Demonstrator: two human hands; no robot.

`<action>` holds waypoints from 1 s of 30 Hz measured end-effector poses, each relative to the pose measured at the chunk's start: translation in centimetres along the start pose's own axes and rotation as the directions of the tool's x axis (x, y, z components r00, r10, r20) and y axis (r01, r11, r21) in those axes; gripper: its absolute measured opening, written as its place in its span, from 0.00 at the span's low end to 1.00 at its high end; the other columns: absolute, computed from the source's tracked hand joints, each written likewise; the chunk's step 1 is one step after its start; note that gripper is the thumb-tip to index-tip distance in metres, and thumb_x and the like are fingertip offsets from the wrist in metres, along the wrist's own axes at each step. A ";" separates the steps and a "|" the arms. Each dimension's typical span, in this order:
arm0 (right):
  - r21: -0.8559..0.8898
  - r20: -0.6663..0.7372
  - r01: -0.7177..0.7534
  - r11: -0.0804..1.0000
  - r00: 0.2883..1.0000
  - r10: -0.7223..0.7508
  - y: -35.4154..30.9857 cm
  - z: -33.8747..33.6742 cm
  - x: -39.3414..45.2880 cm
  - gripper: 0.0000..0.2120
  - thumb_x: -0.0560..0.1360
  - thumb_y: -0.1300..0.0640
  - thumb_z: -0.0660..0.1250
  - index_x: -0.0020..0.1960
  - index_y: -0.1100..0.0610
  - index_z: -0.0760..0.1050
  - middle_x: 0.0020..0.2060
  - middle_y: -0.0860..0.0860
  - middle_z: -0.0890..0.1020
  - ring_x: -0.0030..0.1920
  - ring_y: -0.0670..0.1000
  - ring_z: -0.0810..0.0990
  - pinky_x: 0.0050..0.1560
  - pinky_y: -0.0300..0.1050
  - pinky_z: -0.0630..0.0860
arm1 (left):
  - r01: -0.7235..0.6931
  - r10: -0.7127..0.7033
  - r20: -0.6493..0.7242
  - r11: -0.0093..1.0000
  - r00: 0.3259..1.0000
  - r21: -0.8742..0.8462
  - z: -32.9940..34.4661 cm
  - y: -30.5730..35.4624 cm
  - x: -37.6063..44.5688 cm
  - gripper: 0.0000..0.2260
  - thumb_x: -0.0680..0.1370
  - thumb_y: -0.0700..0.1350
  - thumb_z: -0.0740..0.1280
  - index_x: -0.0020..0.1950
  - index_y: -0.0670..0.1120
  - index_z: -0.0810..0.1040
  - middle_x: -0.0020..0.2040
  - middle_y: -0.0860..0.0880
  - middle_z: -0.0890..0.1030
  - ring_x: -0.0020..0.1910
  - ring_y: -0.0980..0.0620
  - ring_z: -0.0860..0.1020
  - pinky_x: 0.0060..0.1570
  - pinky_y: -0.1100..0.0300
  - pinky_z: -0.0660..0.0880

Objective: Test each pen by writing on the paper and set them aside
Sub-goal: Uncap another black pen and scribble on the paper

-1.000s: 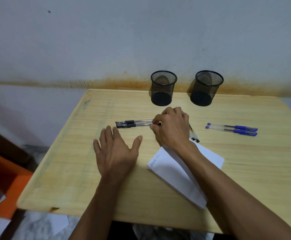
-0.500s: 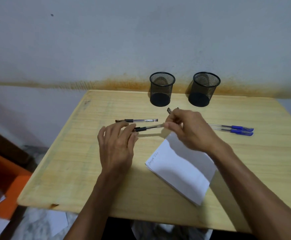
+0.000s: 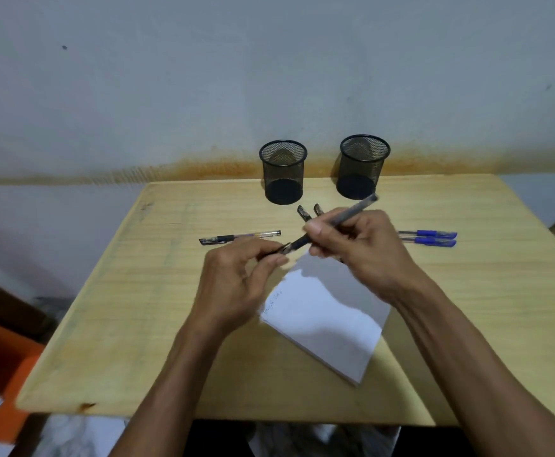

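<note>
Head view: both hands meet above the table (image 3: 111,324), over the top corner of the paper (image 3: 325,311). The right hand (image 3: 365,249) grips a black pen (image 3: 345,217) by its barrel, tilted with its far end pointing up toward the right cup (image 3: 363,166). The left hand (image 3: 236,278) pinches the pen's lower end between thumb and fingers; whether that end is a cap cannot be told. A second black pen (image 3: 240,237) lies flat on the table left of the hands. Two more dark pens (image 3: 304,212) show their ends behind the right hand. Two blue pens (image 3: 431,237) lie side by side to the right. The left cup (image 3: 282,173) stands beside the right one at the table's far edge. The paper bears faint writing near its left corner.
</note>
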State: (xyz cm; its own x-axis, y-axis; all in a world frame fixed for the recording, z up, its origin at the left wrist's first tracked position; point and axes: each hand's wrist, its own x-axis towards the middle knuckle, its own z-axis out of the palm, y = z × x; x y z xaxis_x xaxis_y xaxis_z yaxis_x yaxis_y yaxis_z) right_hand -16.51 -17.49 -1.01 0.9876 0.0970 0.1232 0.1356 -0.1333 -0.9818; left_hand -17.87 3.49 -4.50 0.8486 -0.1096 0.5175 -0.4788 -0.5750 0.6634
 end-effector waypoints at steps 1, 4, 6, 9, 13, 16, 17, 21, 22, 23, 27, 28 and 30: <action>0.030 -0.044 0.018 0.999 0.999 -0.017 -0.2 -0.9 0.2 0.05 0.78 0.60 0.70 0.46 0.60 0.84 0.33 0.50 0.85 0.34 0.45 0.82 0.42 0.39 0.81 | 0.086 -0.086 -0.019 0.996 0.996 -0.012 -0.8 -0.6 -0.2 0.05 0.75 0.38 0.75 0.48 0.46 0.87 0.43 0.60 0.84 0.45 0.63 0.82 0.46 0.70 0.74; 0.057 -0.170 0.044 0.997 0.985 -0.034 -0.7 -3.4 1.1 0.05 0.78 0.59 0.70 0.45 0.57 0.84 0.31 0.48 0.85 0.33 0.45 0.82 0.41 0.37 0.80 | 0.289 -0.287 -0.044 0.956 0.957 0.050 -3.1 -2.9 -0.5 0.06 0.75 0.41 0.75 0.51 0.47 0.86 0.44 0.59 0.85 0.42 0.71 0.79 0.40 0.76 0.70; 0.042 -0.154 0.007 0.999 0.988 0.000 -0.2 -3.3 1.3 0.06 0.79 0.59 0.70 0.45 0.57 0.84 0.32 0.49 0.85 0.34 0.45 0.82 0.41 0.40 0.82 | 0.299 -0.296 -0.041 0.946 0.954 0.127 -3.4 -3.5 -0.4 0.07 0.75 0.44 0.75 0.53 0.49 0.85 0.41 0.56 0.85 0.40 0.65 0.79 0.37 0.75 0.69; 0.064 -0.105 -0.086 0.994 0.990 0.093 1.1 -1.3 0.6 0.06 0.78 0.57 0.70 0.47 0.59 0.84 0.36 0.54 0.85 0.36 0.45 0.84 0.45 0.43 0.84 | 0.280 -0.271 -0.069 0.925 0.960 0.257 -2.0 -3.3 -0.3 0.02 0.77 0.45 0.72 0.48 0.48 0.83 0.37 0.53 0.82 0.36 0.55 0.77 0.38 0.63 0.72; 0.102 -0.136 -0.142 0.985 0.978 0.156 2.8 -0.2 -0.5 0.09 0.78 0.55 0.70 0.51 0.61 0.84 0.40 0.60 0.87 0.40 0.49 0.87 0.44 0.42 0.84 | 0.195 -0.205 -0.025 0.881 0.979 0.430 -1.1 -5.6 -0.5 0.11 0.78 0.45 0.68 0.35 0.47 0.75 0.29 0.51 0.76 0.33 0.46 0.72 0.35 0.53 0.69; 0.198 -0.136 -0.179 0.964 0.969 0.208 3.3 0.0 -1.0 0.12 0.80 0.55 0.68 0.52 0.64 0.82 0.42 0.59 0.88 0.44 0.55 0.88 0.44 0.45 0.86 | 0.175 -0.183 -0.030 0.858 0.983 0.483 -1.0 -7.2 -0.6 0.11 0.77 0.44 0.70 0.36 0.48 0.74 0.33 0.52 0.77 0.37 0.45 0.74 0.37 0.54 0.67; 0.235 -0.125 -0.191 0.953 0.966 0.225 3.2 0.1 -1.2 0.13 0.81 0.55 0.67 0.53 0.66 0.80 0.43 0.59 0.88 0.43 0.56 0.88 0.43 0.45 0.85 | 0.171 -0.176 -0.036 0.859 0.984 0.483 -0.8 -7.4 -0.8 0.08 0.77 0.43 0.71 0.38 0.48 0.76 0.36 0.52 0.79 0.39 0.44 0.75 0.39 0.53 0.68; 0.325 -0.082 -0.230 0.917 0.959 0.270 3.2 0.4 -1.5 0.16 0.83 0.54 0.64 0.56 0.69 0.75 0.45 0.60 0.88 0.41 0.56 0.88 0.39 0.45 0.84 | 0.187 -0.187 -0.044 0.874 0.981 0.449 -0.3 -8.4 -0.8 0.04 0.77 0.43 0.71 0.44 0.44 0.79 0.44 0.48 0.83 0.46 0.41 0.78 0.44 0.51 0.72; 0.325 -0.080 -0.230 0.917 0.960 0.269 3.3 0.4 -1.7 0.14 0.83 0.54 0.64 0.56 0.67 0.74 0.45 0.60 0.88 0.42 0.57 0.89 0.39 0.46 0.84 | 0.181 -0.169 -0.066 0.881 0.983 0.437 -0.3 -8.3 -0.9 0.04 0.77 0.44 0.71 0.46 0.44 0.81 0.48 0.47 0.84 0.49 0.41 0.79 0.48 0.51 0.73; 0.311 -0.081 -0.224 0.924 0.962 0.260 3.3 0.5 -1.8 0.12 0.82 0.56 0.65 0.54 0.66 0.74 0.45 0.60 0.88 0.43 0.57 0.89 0.39 0.47 0.85 | 0.167 -0.140 -0.093 0.895 0.986 0.414 -0.3 -8.0 -1.1 0.07 0.77 0.46 0.70 0.49 0.43 0.82 0.52 0.46 0.84 0.52 0.42 0.79 0.52 0.50 0.74; 0.165 -0.101 -0.159 0.974 0.979 0.176 3.6 0.5 -2.4 0.08 0.74 0.70 0.73 0.49 0.68 0.74 0.44 0.59 0.88 0.44 0.53 0.89 0.42 0.47 0.86 | 0.008 0.010 -0.072 0.972 0.997 0.235 0.1 -5.1 -2.1 0.15 0.76 0.51 0.72 0.57 0.43 0.82 0.57 0.49 0.83 0.58 0.49 0.77 0.59 0.51 0.74; 0.133 -0.104 -0.145 0.980 0.982 0.160 3.7 0.4 -2.4 0.09 0.72 0.72 0.74 0.48 0.69 0.75 0.43 0.58 0.88 0.43 0.53 0.89 0.42 0.47 0.86 | -0.069 0.073 -0.009 0.969 0.997 0.237 0.4 -4.7 -2.4 0.17 0.75 0.54 0.72 0.56 0.43 0.83 0.57 0.48 0.83 0.58 0.50 0.78 0.59 0.53 0.73; 0.082 -0.085 -0.147 0.986 0.984 0.154 4.0 0.5 -2.4 0.07 0.72 0.71 0.75 0.48 0.68 0.78 0.41 0.58 0.88 0.42 0.53 0.89 0.43 0.47 0.86 | -0.203 0.168 0.157 0.948 0.973 0.243 1.1 -4.7 -2.8 0.20 0.76 0.59 0.70 0.56 0.43 0.84 0.57 0.49 0.84 0.58 0.50 0.78 0.60 0.52 0.73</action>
State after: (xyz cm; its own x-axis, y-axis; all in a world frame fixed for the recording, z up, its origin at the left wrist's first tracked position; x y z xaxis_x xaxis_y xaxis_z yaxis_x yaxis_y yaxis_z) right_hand -18.40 -17.73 -5.36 0.9998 -0.0086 -0.0172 -0.0177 -0.0652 -0.9977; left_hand -17.70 5.57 -9.67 0.7806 -0.3305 0.5304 -0.5718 -0.7203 0.3926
